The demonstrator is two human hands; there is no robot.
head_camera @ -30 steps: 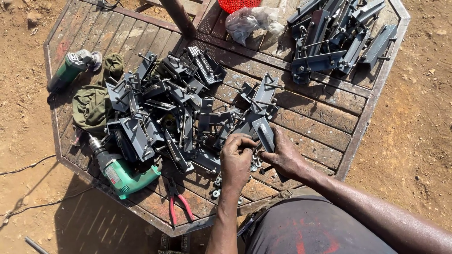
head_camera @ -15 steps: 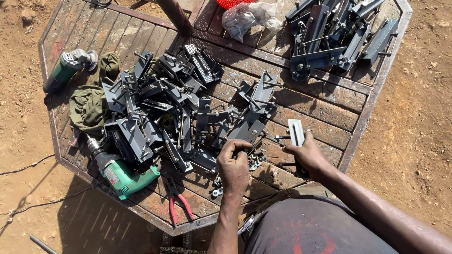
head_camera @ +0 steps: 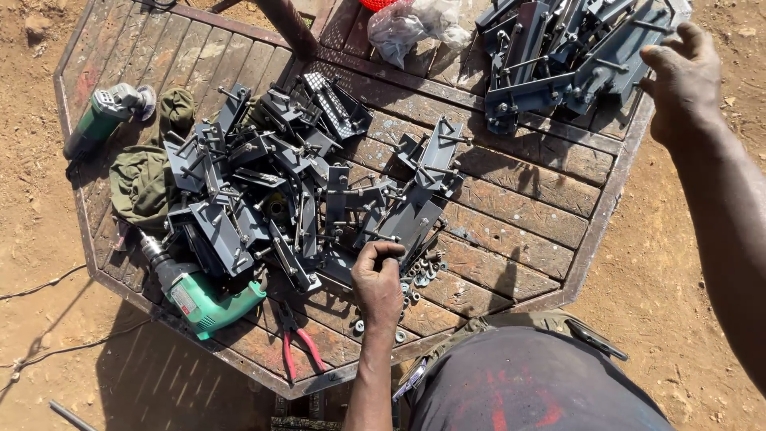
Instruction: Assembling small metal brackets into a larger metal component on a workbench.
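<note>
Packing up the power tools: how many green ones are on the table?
2. A green drill lies at the near-left edge beside the red-handled pliers; a green grinder lies at the far-left edge. The bracket pile may hide more.

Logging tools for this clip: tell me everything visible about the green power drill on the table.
The green power drill lies on its side at the near-left edge of the wooden table, its silver chuck pointing up-left toward the olive cloth. The body looks plastic, with a small label. The dark metal brackets crowd its top side; neither hand touches it.
</note>
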